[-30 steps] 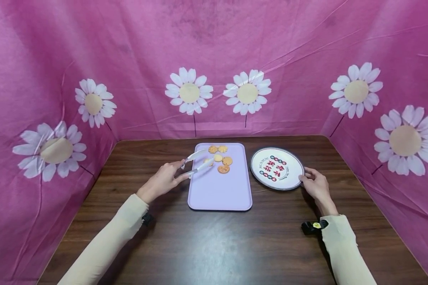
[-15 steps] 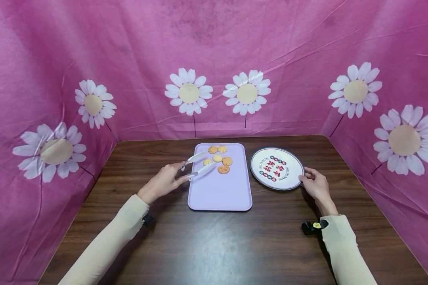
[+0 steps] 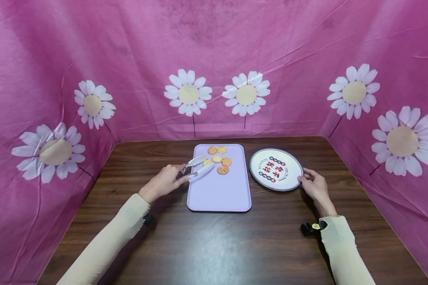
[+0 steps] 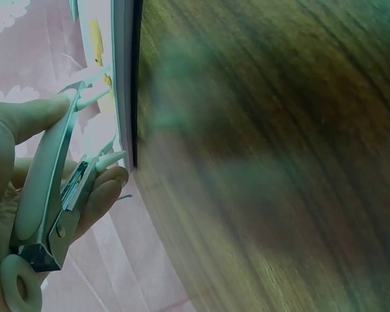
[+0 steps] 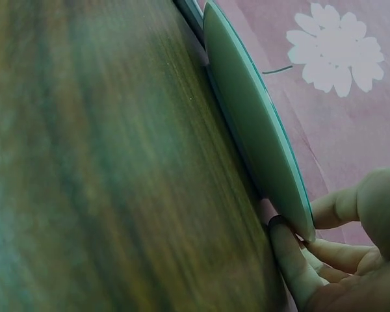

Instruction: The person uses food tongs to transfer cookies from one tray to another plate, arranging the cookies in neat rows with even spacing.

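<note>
My left hand [image 3: 161, 183] grips metal tongs with pale tips [image 3: 202, 171], their arms spread a little over the left side of a lilac tray [image 3: 219, 198]. Between the tips lies a small yellow cookie [image 3: 206, 162]; contact with it cannot be made out. In the left wrist view, thumb and fingers hold the tongs [image 4: 40, 185] on either side. Thumb and fingers of my right hand [image 3: 315, 186] pinch the right rim of a round white plate [image 3: 291, 181] with red lettering. From the right wrist view, some fingers [image 5: 292, 260] are under the plate's edge [image 5: 247, 110].
Several more cookies lie on the tray's far half, among them a plain round one [image 3: 216, 158] and a brown one [image 3: 222, 170]. Tray and plate stand side by side on the dark wooden table [image 3: 214, 245]. Pink cloth [image 3: 214, 47] with daisies encloses the back and sides.
The tongs' tips have shifted slightly toward the near side and drawn a little closer together around the left cookie, which now shows between them. The right hand and plate have stayed in place.
</note>
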